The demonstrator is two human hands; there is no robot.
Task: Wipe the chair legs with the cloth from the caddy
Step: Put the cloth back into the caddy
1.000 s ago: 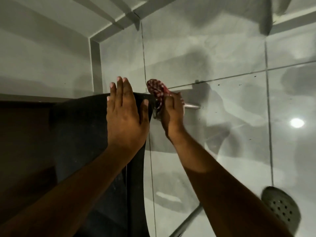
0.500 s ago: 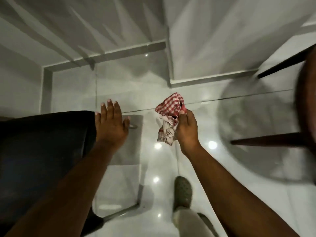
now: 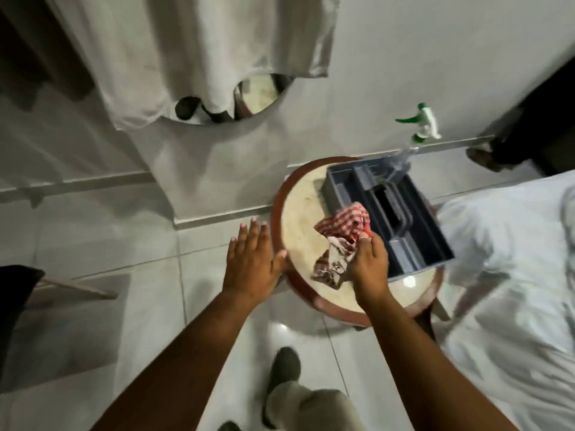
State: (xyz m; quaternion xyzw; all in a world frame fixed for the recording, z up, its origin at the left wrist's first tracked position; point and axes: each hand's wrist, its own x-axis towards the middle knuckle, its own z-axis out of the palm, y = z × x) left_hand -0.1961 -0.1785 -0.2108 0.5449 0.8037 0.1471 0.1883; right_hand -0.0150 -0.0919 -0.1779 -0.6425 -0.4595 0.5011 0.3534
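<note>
The right hand [image 3: 368,265] had its fingers clenched around the red-checked cloth [image 3: 340,241], bunched above the round worktop [image 3: 298,231] just beside the grey caddy [image 3: 417,244]. The left hand [image 3: 250,259] lay flat, fingers spread, thumb at the worktop's rim.

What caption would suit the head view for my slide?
Right hand holds the checked cloth beside the grey caddy on a round table; left hand open.

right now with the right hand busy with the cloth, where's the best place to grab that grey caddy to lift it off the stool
Grip the caddy by its central handle bar, coming straight down from above. The bar runs along the middle with open slots either side for fingers. The spray bottle leans at the far end, so lift level.
</note>
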